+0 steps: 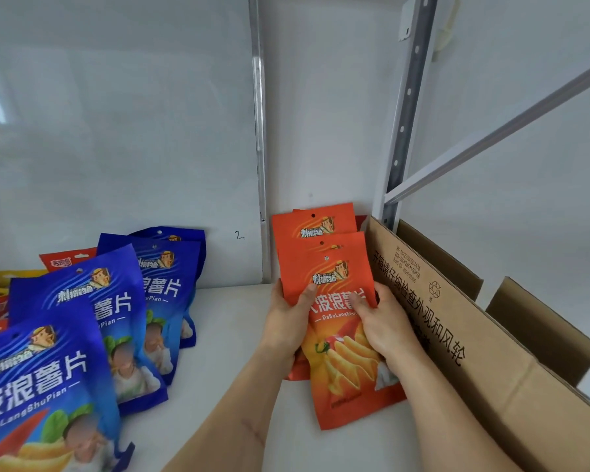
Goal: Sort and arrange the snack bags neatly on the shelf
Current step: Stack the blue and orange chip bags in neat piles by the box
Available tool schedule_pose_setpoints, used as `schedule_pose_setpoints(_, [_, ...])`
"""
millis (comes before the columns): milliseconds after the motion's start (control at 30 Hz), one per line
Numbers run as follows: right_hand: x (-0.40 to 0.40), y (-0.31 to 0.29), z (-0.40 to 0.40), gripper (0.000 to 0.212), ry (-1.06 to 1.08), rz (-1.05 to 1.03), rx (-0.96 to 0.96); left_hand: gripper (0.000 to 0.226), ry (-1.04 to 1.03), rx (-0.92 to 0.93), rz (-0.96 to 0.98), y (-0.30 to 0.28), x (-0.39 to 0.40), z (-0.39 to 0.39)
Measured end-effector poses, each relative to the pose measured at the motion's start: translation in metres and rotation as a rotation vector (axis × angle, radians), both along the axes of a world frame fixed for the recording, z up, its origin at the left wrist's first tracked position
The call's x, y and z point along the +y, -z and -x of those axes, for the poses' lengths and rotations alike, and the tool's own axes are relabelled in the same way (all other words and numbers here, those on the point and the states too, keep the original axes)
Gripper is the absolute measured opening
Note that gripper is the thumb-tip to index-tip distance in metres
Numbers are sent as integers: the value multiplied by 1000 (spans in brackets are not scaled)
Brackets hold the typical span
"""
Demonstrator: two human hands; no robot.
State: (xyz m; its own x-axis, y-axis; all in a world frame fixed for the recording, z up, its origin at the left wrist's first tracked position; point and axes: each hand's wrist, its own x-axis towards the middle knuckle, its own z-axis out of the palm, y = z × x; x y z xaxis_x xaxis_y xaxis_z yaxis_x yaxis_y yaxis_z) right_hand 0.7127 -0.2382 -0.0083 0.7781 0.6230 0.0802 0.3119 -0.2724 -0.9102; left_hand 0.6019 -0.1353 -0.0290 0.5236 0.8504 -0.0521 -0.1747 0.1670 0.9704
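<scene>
Orange snack bags (334, 267) stand in an overlapping row on the white shelf (225, 335), leaning toward the back wall right of centre. My left hand (286, 321) grips the left edge of the front orange bag (348, 376), thumb on its face. My right hand (382, 321) holds the same bag's right side, fingers over the print. Several blue snack bags (92, 311) stand in a staggered row at the left, one behind another.
An open cardboard box (464, 342) with printed characters stands right of the orange bags, touching them. Red and yellow bags (65, 260) peek out behind the blue row at far left. A perforated metal upright (406, 114) rises at the back right.
</scene>
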Motion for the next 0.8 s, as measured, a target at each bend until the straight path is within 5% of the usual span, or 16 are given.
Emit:
schedule_pose_setpoints(133, [-2,5,-2,50,-9,186,-47,57,-60,157,-177,2,1,-3])
schedule_pose_setpoints(400, [-13,-9,-2,78,8,184,0,81,-76,329,-168,-8,-4,11])
schedule_pose_setpoints(600, [-5,8,8,68,90,228,-156,39,-140,283,-203,10,-25,6])
schedule_pose_setpoints(800, [0,13,4,63,202,187,-195,48,-183,402,-338,6,-31,-6])
